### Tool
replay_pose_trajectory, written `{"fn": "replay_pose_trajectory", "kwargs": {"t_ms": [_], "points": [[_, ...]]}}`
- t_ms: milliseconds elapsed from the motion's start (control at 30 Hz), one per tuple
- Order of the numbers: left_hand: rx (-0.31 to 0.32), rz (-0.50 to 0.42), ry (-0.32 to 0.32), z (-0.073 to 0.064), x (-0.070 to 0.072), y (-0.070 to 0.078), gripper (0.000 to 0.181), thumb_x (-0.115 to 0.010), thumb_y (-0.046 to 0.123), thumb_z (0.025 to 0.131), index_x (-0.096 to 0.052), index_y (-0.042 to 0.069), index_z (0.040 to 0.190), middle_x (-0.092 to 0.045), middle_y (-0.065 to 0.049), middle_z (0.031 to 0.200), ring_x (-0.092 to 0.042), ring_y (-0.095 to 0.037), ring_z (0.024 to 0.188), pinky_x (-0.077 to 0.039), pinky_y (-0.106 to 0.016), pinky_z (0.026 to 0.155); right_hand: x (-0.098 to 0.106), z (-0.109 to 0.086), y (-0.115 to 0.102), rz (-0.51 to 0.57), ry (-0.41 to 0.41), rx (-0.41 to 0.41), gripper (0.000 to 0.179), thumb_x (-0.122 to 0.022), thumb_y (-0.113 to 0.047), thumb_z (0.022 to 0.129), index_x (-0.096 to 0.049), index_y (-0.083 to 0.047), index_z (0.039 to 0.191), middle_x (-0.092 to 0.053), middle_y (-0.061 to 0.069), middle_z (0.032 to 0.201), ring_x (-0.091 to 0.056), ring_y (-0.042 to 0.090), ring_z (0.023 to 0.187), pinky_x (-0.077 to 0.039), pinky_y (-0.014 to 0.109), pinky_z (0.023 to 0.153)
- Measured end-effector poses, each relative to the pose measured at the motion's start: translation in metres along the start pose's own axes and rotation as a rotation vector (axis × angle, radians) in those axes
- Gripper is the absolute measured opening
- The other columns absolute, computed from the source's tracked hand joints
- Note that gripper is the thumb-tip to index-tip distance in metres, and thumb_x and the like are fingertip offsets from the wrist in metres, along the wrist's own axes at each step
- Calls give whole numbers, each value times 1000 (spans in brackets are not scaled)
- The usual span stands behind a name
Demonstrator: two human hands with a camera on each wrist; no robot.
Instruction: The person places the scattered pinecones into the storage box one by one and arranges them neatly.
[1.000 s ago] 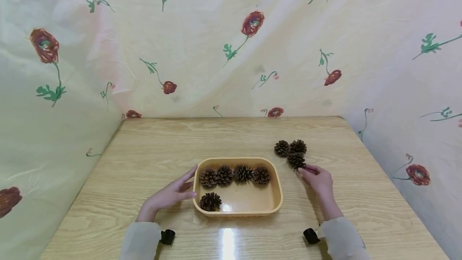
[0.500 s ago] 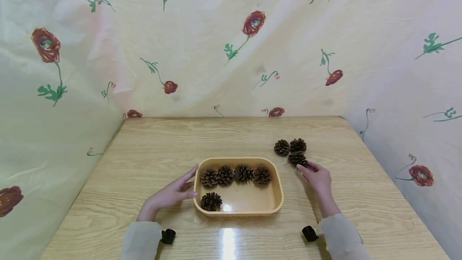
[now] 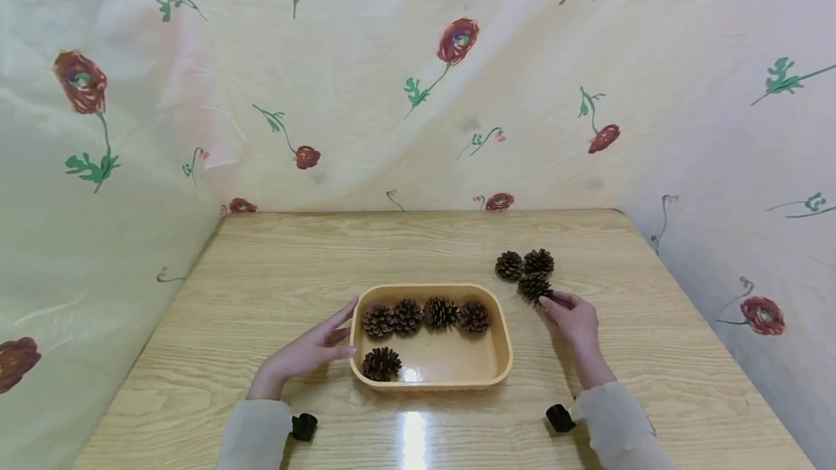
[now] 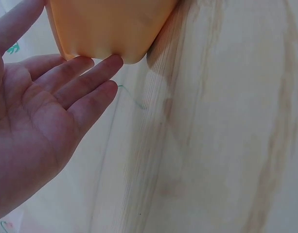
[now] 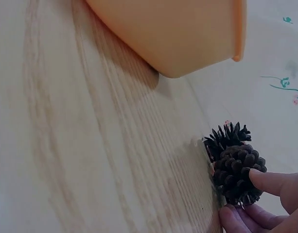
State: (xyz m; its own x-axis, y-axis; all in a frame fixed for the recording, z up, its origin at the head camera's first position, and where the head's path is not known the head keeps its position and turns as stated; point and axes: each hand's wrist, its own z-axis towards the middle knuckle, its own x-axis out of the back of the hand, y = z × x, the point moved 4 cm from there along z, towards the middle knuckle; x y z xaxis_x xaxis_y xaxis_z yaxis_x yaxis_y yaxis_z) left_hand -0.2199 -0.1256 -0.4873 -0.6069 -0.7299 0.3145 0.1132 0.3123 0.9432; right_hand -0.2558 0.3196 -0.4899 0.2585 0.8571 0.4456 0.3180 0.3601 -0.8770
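A yellow plastic tray (image 3: 451,368) sits on the table, with several brown pine cones in it: a row along its far side and one pine cone (image 3: 382,364) in the near left corner. My left hand (image 3: 310,350) rests against the tray's left end, fingers and thumb spread; in the left wrist view its fingertips touch the outer wall (image 4: 105,29). To the right of the tray, my right hand (image 3: 575,321) pinches a pine cone (image 3: 535,286) between thumb and fingers, as the right wrist view shows of the same cone (image 5: 238,170).
Two more pine cones, a left one (image 3: 509,265) and a right one (image 3: 539,261), lie just beyond the pinched one. The wooden table (image 3: 294,267) ends at a flower-printed cloth (image 3: 366,93) at the back and sides.
My right hand has shifted slightly, and the pine cone at its fingertips has turned and moved a little. My left hand and the tray stay in place.
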Motion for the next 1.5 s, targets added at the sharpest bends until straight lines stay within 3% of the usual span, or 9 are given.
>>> {"fn": "replay_pose_trajectory", "kwargs": {"t_ms": [100, 200, 367, 533, 1067, 1233, 1367, 1500], "points": [[-5, -6, -1, 1, 0, -1, 86, -59, 14, 96, 1, 20, 157, 7, -16, 163, -22, -52, 142, -23, -59, 117, 1, -2, 0, -40, -19, 10, 57, -67, -27, 91, -51, 8, 133, -65, 21, 120, -51, -13, 70, -48, 4, 66], [5, -11, 6, 1, 1, -1, 86, -60, 14, 95, 0, 22, 157, 6, -13, 164, -22, -49, 143, -23, -57, 118, 3, -6, -1, -32, -52, 8, 59, -68, -28, 91, -49, 8, 135, -65, 16, 118, -50, -14, 73, -47, 4, 68], [3, -7, 6, 1, 0, -1, 86, -60, 15, 95, 0, 22, 157, 6, -13, 164, -22, -50, 143, -23, -58, 118, 5, -11, -2, 72, -110, -12, 61, -68, -20, 91, -43, 10, 138, -66, -2, 102, -54, -13, 74, -52, 6, 71], [-2, -1, 4, 0, 1, 0, 86, -59, 15, 96, 0, 20, 157, 7, -16, 163, -22, -51, 142, -23, -59, 117, 9, -19, -9, 103, -132, 4, 64, -70, -20, 90, -42, 8, 140, -60, -19, 91, -55, -14, 77, -52, 5, 74], [-8, -18, -1, 2, 1, -3, 87, -59, 14, 95, 1, 22, 157, 8, -13, 163, -22, -49, 143, -24, -58, 117, 12, -48, -38, 109, -159, 106, 66, -72, -27, 88, -44, 5, 139, -59, -28, 96, -56, -17, 89, -48, 2, 82], [-25, -10, -5, 2, 1, -2, 87, -59, 13, 95, 2, 19, 157, 8, -16, 163, -22, -52, 142, -24, -59, 117, 10, -55, -47, 102, -179, 127, 66, -73, -25, 87, -44, 4, 139, -61, -22, 106, -57, -18, 90, -49, 2, 84], [-15, -11, 1, 2, 1, -3, 87, -59, 13, 95, 1, 21, 157, 7, -15, 163, -22, -51, 142, -24, -58, 117, 6, -61, -53, 60, -189, 141, 65, -73, -26, 87, -45, 2, 139, -63, 1, 127, -56, -18, 91, -47, 2, 84], [-13, -7, 3, 2, 1, -3, 87, -59, 14, 95, 1, 21, 157, 7, -16, 163, -22, -51, 142, -24, -59, 117, 0, -68, -57, 18, -215, 161, 63, -71, -27, 89, -46, 0, 139, -51, 19, 143, -54, -19, 93, -46, 1, 85]]}}
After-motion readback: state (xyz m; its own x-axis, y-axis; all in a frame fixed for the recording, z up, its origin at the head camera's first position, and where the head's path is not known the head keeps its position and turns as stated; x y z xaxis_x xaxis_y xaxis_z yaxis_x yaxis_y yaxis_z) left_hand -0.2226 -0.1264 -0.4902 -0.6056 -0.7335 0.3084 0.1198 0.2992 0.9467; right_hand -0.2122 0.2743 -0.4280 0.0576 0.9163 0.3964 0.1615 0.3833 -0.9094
